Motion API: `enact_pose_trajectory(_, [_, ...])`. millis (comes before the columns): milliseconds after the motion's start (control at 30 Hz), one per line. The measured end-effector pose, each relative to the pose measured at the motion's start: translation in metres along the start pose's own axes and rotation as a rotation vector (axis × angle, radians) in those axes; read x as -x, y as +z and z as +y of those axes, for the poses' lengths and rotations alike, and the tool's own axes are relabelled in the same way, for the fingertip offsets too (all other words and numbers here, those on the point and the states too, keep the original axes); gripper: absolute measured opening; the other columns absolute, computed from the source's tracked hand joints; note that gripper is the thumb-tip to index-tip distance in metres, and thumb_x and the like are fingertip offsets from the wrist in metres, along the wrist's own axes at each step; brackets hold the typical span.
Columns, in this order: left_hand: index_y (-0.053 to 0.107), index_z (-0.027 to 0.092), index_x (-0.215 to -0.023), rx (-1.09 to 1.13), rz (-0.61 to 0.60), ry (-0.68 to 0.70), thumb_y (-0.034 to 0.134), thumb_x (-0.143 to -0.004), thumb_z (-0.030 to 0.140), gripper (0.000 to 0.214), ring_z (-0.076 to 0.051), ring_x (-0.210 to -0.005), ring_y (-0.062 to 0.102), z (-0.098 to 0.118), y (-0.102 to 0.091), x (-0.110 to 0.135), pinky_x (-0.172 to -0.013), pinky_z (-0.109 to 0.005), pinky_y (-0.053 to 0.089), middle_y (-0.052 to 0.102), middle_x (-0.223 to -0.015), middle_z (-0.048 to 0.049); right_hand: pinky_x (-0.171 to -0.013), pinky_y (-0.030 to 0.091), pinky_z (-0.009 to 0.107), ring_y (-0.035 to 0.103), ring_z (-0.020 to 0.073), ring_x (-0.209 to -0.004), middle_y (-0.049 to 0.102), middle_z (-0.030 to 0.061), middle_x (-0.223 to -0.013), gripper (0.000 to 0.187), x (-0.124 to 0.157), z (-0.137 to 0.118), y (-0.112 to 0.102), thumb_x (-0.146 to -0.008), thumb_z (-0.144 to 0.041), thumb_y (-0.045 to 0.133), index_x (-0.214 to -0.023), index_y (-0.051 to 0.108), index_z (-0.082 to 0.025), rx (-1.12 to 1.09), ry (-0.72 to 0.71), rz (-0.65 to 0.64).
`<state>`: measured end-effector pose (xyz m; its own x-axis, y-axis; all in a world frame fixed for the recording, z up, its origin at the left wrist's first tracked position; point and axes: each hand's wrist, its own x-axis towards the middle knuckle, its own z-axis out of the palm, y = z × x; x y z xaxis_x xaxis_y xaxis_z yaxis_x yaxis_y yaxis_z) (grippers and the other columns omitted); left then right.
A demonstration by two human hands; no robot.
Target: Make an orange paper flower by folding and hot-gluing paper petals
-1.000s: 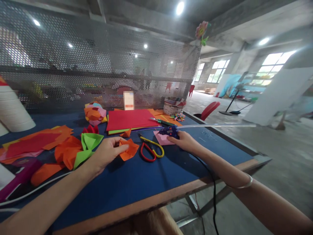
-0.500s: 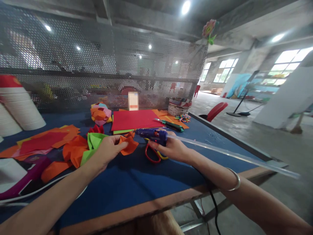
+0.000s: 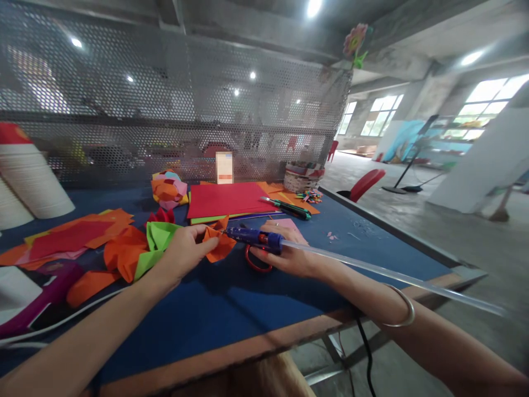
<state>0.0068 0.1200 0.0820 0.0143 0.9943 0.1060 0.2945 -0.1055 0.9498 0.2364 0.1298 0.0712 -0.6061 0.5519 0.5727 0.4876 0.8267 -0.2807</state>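
Observation:
Between thumb and fingers, my left hand (image 3: 190, 247) pinches a folded piece of orange paper (image 3: 221, 247) above the blue table. My right hand (image 3: 291, 251) is wrapped round a blue hot glue gun (image 3: 252, 237), whose nozzle points left and meets the orange paper. A long clear glue stick (image 3: 372, 266) sticks out of the gun's back end, over my right forearm. Below the gun lie red-handled scissors (image 3: 257, 261), partly covered by my right hand. Folded green paper (image 3: 159, 238) rests just left of my left hand, beside crumpled orange paper (image 3: 124, 253).
Red sheets (image 3: 229, 199) lie at the back with a green utility knife (image 3: 289, 208) on them. Behind stand a woven basket (image 3: 303, 177), a multicoloured paper ball (image 3: 168, 190) and stacked paper cups (image 3: 37, 176) at left. A white cable (image 3: 74, 314) crosses the left side.
The glue gun's nozzle has come down onto the orange paper, and the gun has tilted. My right hand has turned slightly; pink paper now shows behind it. My left hand keeps its pinch.

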Motion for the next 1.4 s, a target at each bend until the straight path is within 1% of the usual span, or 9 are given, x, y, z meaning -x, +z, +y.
enact_pose_trajectory(233, [0.073, 0.017, -0.083, -0.058, -0.023, 0.051, 0.069, -0.060, 0.036, 0.030, -0.022, -0.069, 0.068, -0.0044, -0.0027, -0.0010, -0.065, -0.030, 0.051, 0.078, -0.082, -0.0060, -0.067, 0.042, 0.030, 0.050, 0.0154, -0.071, 0.058, 0.0024, -0.075, 0.024, 0.0008, 0.0026, 0.0011, -0.093, -0.037, 0.053, -0.078, 0.053, -0.019, 0.029, -0.036, 0.002])
enact_pose_trajectory(333, [0.073, 0.017, -0.084, -0.052, -0.030, 0.067, 0.069, -0.061, 0.034, 0.029, -0.021, -0.069, 0.069, -0.0050, -0.0022, -0.0012, -0.065, -0.029, 0.051, 0.078, -0.082, -0.0057, -0.070, 0.043, 0.031, 0.051, 0.0158, -0.071, 0.058, 0.0029, -0.075, 0.025, 0.0015, 0.0043, 0.0023, -0.094, -0.039, 0.052, -0.079, 0.054, -0.019, 0.054, -0.019, -0.012])
enact_pose_trajectory(500, [0.073, 0.017, -0.079, -0.070, -0.019, 0.066, 0.068, -0.062, 0.035, 0.025, -0.021, -0.067, 0.069, -0.0016, -0.0007, 0.0005, -0.064, -0.029, 0.051, 0.077, -0.077, -0.0047, -0.078, 0.045, 0.034, 0.053, 0.0162, -0.073, 0.061, 0.0037, -0.078, 0.025, 0.0026, 0.0056, 0.0027, -0.094, -0.041, 0.052, -0.083, 0.057, -0.019, 0.049, 0.010, -0.030])
enact_pose_trajectory(667, [0.073, 0.017, -0.083, -0.065, -0.028, 0.087, 0.068, -0.063, 0.034, 0.026, -0.022, -0.070, 0.070, -0.0009, -0.0008, 0.0015, -0.065, -0.029, 0.052, 0.078, -0.082, -0.0053, -0.077, 0.045, 0.033, 0.054, 0.0166, -0.074, 0.062, 0.0041, -0.079, 0.025, 0.0020, 0.0006, -0.0020, -0.094, -0.040, 0.052, -0.083, 0.058, -0.019, 0.022, 0.049, -0.058])
enact_pose_trajectory(767, [0.073, 0.018, -0.083, -0.059, -0.040, 0.104, 0.067, -0.065, 0.035, 0.026, -0.023, -0.073, 0.070, -0.0023, -0.0012, 0.0008, -0.067, -0.029, 0.053, 0.078, -0.087, -0.0053, -0.076, 0.045, 0.033, 0.053, 0.0165, -0.074, 0.062, 0.0041, -0.078, 0.025, 0.0020, 0.0003, -0.0028, -0.094, -0.040, 0.052, -0.081, 0.058, -0.019, 0.011, 0.046, -0.058])
enact_pose_trajectory(933, [0.074, 0.017, -0.089, -0.083, -0.038, 0.113, 0.068, -0.065, 0.035, 0.030, -0.023, -0.075, 0.071, -0.0041, -0.0021, -0.0002, -0.068, -0.030, 0.053, 0.078, -0.087, -0.0056, -0.080, 0.046, 0.035, 0.055, 0.0168, -0.076, 0.062, 0.0043, -0.081, 0.024, 0.0033, 0.0037, -0.0010, -0.094, -0.040, 0.052, -0.085, 0.059, -0.019, 0.004, 0.035, -0.059])
enact_pose_trajectory(1067, [0.074, 0.018, -0.086, -0.070, -0.049, 0.110, 0.068, -0.065, 0.035, 0.028, -0.024, -0.076, 0.071, -0.0049, -0.0022, -0.0009, -0.068, -0.031, 0.053, 0.078, -0.086, -0.0051, -0.082, 0.046, 0.036, 0.055, 0.0171, -0.076, 0.063, 0.0042, -0.081, 0.024, 0.0037, 0.0041, -0.0011, -0.094, -0.040, 0.052, -0.085, 0.059, -0.019, -0.004, 0.050, -0.075])
enact_pose_trajectory(1233, [0.074, 0.018, -0.084, -0.096, -0.041, 0.118, 0.068, -0.066, 0.037, 0.026, -0.025, -0.075, 0.071, -0.0051, -0.0030, -0.0010, -0.067, -0.031, 0.053, 0.078, -0.084, -0.0049, -0.078, 0.045, 0.035, 0.053, 0.0164, -0.074, 0.061, 0.0034, -0.079, 0.026, 0.0043, 0.0054, -0.0006, -0.094, -0.041, 0.052, -0.084, 0.059, -0.019, 0.004, 0.045, -0.070])
enact_pose_trajectory(1400, [0.074, 0.017, -0.084, -0.079, -0.026, 0.100, 0.068, -0.065, 0.038, 0.029, -0.024, -0.076, 0.071, -0.0002, -0.0029, 0.0016, -0.069, -0.031, 0.053, 0.078, -0.084, -0.0056, -0.079, 0.045, 0.034, 0.054, 0.0155, -0.072, 0.060, 0.0020, -0.077, 0.025, 0.0057, 0.0073, 0.0006, -0.094, -0.041, 0.052, -0.082, 0.057, -0.019, -0.007, 0.049, -0.072])
